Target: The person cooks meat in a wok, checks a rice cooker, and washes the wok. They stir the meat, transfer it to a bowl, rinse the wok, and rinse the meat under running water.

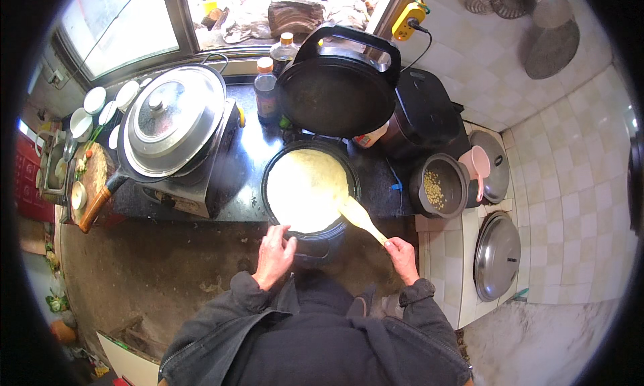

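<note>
A round, pale flatbread (302,190) lies in the black lower pan of an electric griddle (356,172), whose dark upper plate (337,97) is raised behind it. My right hand (401,257) grips the handle end of a light-coloured spatula (365,220); the blade meets the right edge of the bread. My left hand (274,255) is at the near left rim of the pan, with thumb and fingers apart and nothing visible between them. Whether its fingertips touch the rim or the bread, I cannot tell.
Left on the counter stands a lidded wok (171,122) with a wooden handle (95,208). Beyond it are bowls (81,124) and a round chopping board (95,174). Bottles (265,86) stand behind the griddle. To the right are a black appliance (427,109) and a dark pot (439,185) holding yellowish pieces.
</note>
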### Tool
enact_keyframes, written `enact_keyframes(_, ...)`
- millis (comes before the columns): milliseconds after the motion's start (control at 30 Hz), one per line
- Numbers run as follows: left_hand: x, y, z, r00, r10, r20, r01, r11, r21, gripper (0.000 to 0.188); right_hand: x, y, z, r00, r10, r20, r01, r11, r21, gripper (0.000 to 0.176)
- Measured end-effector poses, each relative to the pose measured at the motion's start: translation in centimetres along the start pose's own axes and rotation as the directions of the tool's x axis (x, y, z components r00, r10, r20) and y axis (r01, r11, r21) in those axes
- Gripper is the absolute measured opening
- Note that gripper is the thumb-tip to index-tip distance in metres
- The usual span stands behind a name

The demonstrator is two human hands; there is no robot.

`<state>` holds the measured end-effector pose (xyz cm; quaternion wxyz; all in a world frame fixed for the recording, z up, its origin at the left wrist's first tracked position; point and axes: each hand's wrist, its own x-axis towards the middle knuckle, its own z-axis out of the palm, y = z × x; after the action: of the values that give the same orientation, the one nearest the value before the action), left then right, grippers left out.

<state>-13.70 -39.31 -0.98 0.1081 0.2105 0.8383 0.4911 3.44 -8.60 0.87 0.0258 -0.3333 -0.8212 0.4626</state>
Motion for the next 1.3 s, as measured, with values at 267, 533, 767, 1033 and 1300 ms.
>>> enact_keyframes(267, 2.4, 7.3, 4.4, 0.95, -0.176, 0.258, 0.309, 0.642, -0.702, 0.034, -0.3, -11.6, 9.0, 0.929, -0.323, 0.183, 0.243, 0.902, 0.356, 0.03)
enact_keyframes(533, -0.3, -1.9, -1.0, 0.852, -0.52, -0.063, 0.324, 0.618, -0.716, 0.015, 13.7, -24.8, -0.7, 0.428, -0.894, -0.13, 0.808, 0.443, -0.387, 0.011)
enact_keyframes(767, -4.7, -5.1, 2.4, 0.77, -0.638, 0.032, 0.455, 0.512, -0.728, 0.02, 24.2, -36.0, -3.4, 0.727, -0.685, -0.058, 0.395, 0.485, -0.78, 0.058)
enact_keyframes(1033, -3.8, -5.3, 2.3, 0.77, -0.636, 0.045, 0.446, 0.487, -0.751, 0.02, 12.9, -31.6, -3.6, 0.363, -0.912, 0.19, 0.724, 0.148, -0.673, 0.031)
enact_keyframes(1300, -3.8, -5.8, 1.6, 0.759, -0.637, 0.136, 0.447, 0.357, -0.82, 0.018, 0.5, -16.7, 7.1, 0.446, -0.702, 0.555, 0.87, 0.197, -0.451, 0.02)
